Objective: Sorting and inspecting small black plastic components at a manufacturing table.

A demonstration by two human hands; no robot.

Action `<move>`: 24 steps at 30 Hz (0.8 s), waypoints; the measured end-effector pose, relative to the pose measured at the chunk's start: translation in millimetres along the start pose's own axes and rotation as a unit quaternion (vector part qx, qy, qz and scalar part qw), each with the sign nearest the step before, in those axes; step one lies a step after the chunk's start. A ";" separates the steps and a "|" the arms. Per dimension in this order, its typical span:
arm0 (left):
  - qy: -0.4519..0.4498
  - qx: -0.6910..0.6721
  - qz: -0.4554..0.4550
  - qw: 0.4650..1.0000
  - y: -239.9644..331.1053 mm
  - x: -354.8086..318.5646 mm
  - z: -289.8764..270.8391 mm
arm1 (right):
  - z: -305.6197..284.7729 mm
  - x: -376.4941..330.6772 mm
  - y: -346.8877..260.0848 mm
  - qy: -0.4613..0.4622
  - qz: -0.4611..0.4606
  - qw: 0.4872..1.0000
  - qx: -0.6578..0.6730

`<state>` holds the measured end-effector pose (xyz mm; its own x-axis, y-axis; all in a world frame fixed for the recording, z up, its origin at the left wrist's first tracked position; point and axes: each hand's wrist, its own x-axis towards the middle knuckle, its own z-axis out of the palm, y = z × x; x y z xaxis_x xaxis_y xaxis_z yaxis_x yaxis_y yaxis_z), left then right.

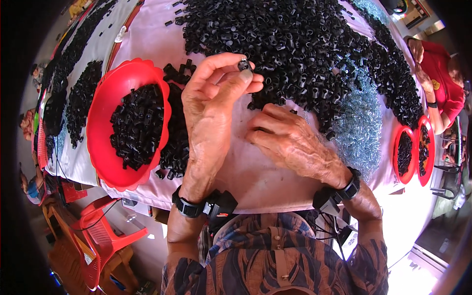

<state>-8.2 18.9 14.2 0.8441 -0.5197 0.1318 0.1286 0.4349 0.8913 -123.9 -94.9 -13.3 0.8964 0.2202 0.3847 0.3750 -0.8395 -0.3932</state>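
A small black plastic part [244,65] with a shiny tip is pinched between the thumb and forefinger of my left hand [211,105], raised above the table. My right hand [290,137] is low over the pink cloth [246,172], its fingers curled and closed. Its fingertips are turned down, so whether they grip anything is hidden. Just beyond it spreads a large heap of loose black plastic parts [290,49]. Beside it, to the right, lies a pile of small clear bluish pieces [359,118]. Left of my left hand sits a red scalloped bowl [102,118] partly filled with black parts [140,125].
More black parts lie next to the bowl and along the far left. At the right, two red bowls [399,172] stand near a co-worker in a red shirt [445,73]. A red plastic chair [105,228] is below the left table edge. Cables hang near my right wrist.
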 end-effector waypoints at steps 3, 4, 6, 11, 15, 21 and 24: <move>-0.023 0.009 -0.026 0.999 -0.1 -2.9 3.6 | 3.1 -2.8 -2.3 0.007 0.025 1.000 -0.006; -0.030 0.017 -0.034 0.999 2.9 -3.9 4.8 | 4.0 -2.6 -3.0 0.015 0.037 0.999 -0.011; -0.037 0.018 -0.040 0.998 2.1 -3.9 3.2 | -0.2 0.2 -5.2 -0.002 0.018 0.999 -0.037; -0.065 0.026 -0.057 0.996 1.3 -2.0 4.9 | -3.5 1.1 -0.7 0.018 -0.011 0.999 -0.039; -0.063 0.024 -0.080 0.994 3.1 -1.3 6.3 | -8.4 3.5 2.4 0.096 0.041 0.994 0.034; -0.097 0.091 -0.094 0.987 -1.0 -2.7 3.8 | -16.7 2.0 8.4 0.121 0.167 0.952 0.228; -0.087 0.074 -0.097 0.989 -2.5 -2.2 6.2 | -20.3 -2.8 17.0 0.137 0.221 0.927 0.271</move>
<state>-13.6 14.4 14.4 0.7065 -0.7076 0.0128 0.1912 0.2082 0.9592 -124.9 -119.9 -4.1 0.9251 -0.2828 0.2535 0.1146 -0.4287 -0.8962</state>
